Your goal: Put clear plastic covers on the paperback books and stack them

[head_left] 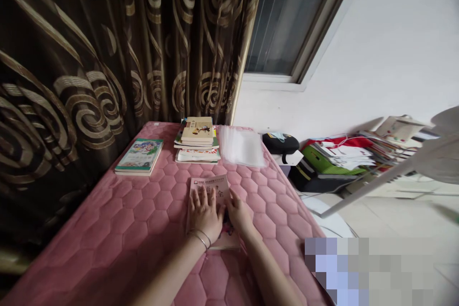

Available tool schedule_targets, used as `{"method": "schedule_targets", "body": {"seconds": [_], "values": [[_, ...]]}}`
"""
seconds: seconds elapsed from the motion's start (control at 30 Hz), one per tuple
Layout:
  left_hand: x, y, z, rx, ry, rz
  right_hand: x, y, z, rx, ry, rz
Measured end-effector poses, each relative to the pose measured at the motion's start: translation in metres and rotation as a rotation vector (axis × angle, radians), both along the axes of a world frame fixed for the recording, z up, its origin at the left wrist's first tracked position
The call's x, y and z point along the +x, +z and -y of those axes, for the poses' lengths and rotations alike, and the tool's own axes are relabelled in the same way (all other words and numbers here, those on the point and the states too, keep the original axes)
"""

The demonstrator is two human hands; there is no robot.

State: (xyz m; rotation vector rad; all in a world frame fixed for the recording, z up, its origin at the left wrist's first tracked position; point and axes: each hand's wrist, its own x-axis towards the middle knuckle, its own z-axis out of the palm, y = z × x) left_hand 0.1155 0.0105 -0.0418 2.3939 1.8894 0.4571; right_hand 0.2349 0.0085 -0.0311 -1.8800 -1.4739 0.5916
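A pale pink paperback book with dark Chinese characters and a small coloured picture lies on the pink quilted mattress. Across its cover rests my left hand, palm down with the fingers spread, a thin bangle at the wrist. My right hand is at the book's right edge, its fingers held together and closed on that edge; the fingertips are partly hidden. Beyond the book, a stack of clear plastic sheets lies on the mattress.
A pile of books stands at the far end, and green-bordered books lie at the left. Patterned curtains hang behind. To the right are a black case, a green bag, stacked papers and a white fan.
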Motion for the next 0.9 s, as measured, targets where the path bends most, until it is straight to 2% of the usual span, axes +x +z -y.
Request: {"method": "schedule_targets", "body": {"seconds": [0.3,0.53,0.7,0.77,0.9], "values": [[-0.004,-0.016,0.000,0.028,-0.022,0.010,0.000,0.007,0.008,-0.155,0.052,0.386],[0.008,-0.010,-0.002,-0.015,0.006,-0.020,-0.004,0.011,0.016,-0.193,0.029,0.532],[0.019,-0.004,-0.018,-0.103,-0.200,-0.011,-0.001,0.001,0.015,-0.185,0.081,0.533],[0.015,-0.007,-0.026,-0.087,-0.219,-0.026,0.000,-0.002,0.014,-0.182,0.079,0.533],[-0.012,-0.013,-0.041,-0.043,-0.153,-0.045,-0.001,-0.002,0.014,-0.196,0.083,0.546]]}}
